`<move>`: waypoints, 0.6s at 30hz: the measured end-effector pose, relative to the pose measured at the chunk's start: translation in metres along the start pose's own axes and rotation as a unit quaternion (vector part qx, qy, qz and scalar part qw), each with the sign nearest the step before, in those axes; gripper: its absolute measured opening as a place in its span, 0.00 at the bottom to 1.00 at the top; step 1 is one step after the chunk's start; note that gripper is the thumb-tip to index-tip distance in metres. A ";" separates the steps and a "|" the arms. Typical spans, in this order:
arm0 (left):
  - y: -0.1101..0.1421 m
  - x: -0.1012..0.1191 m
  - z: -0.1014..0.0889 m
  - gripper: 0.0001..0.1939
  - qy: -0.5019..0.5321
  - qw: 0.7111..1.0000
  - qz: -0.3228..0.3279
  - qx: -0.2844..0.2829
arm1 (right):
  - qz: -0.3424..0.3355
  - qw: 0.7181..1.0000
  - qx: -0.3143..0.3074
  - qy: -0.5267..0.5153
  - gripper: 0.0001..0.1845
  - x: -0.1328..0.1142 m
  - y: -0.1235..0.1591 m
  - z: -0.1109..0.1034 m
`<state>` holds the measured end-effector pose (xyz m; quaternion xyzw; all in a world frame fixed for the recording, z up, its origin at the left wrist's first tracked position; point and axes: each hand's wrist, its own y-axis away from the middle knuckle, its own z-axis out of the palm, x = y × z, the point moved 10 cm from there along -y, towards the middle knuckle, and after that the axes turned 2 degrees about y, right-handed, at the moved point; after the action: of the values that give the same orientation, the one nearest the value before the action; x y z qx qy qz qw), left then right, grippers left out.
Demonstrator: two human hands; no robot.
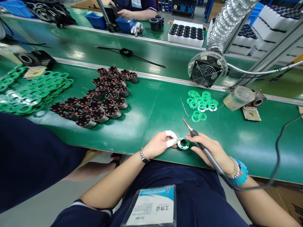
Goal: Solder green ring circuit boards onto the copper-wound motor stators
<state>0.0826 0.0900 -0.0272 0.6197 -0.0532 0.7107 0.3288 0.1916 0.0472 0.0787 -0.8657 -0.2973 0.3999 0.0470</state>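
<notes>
A green ring-shaped circuit board sits pinched in the left hand, two fingers taped, while the right hand grips a soldering iron just beside it.

top: navy short sleeves, white-striped cuff
badge: clear holder, blue-white card
left hand: silver link watch, white finger wraps
right hand: beaded bracelet, blue band
</notes>
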 end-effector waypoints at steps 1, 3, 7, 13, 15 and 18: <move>0.000 0.000 0.001 0.08 -0.003 1.000 0.001 -0.003 | -0.009 0.999 -0.041 -0.004 0.15 0.003 -0.004 0.010; 0.000 0.001 0.003 0.08 -0.017 1.000 0.010 -0.010 | -0.022 0.995 -0.099 -0.015 0.17 0.009 -0.008 0.025; 0.013 0.010 -0.003 0.06 -0.129 0.985 0.107 0.038 | 0.000 0.995 -0.097 -0.009 0.17 0.021 -0.009 0.030; 0.042 0.022 0.024 0.09 -0.408 0.867 0.284 0.023 | 0.018 0.999 -0.047 -0.009 0.18 0.022 -0.002 0.026; 0.041 0.019 0.032 0.10 -0.440 0.850 0.290 0.009 | 0.019 0.999 -0.039 -0.011 0.18 0.022 -0.001 0.026; 0.038 0.020 0.034 0.10 -0.464 0.838 0.287 0.010 | 0.022 0.999 -0.037 -0.014 0.18 0.023 0.000 0.028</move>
<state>0.0906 0.0519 0.0115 0.8370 -0.3676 0.4033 0.0401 0.1833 0.0562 0.0447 -0.8677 -0.2929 0.4016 0.0020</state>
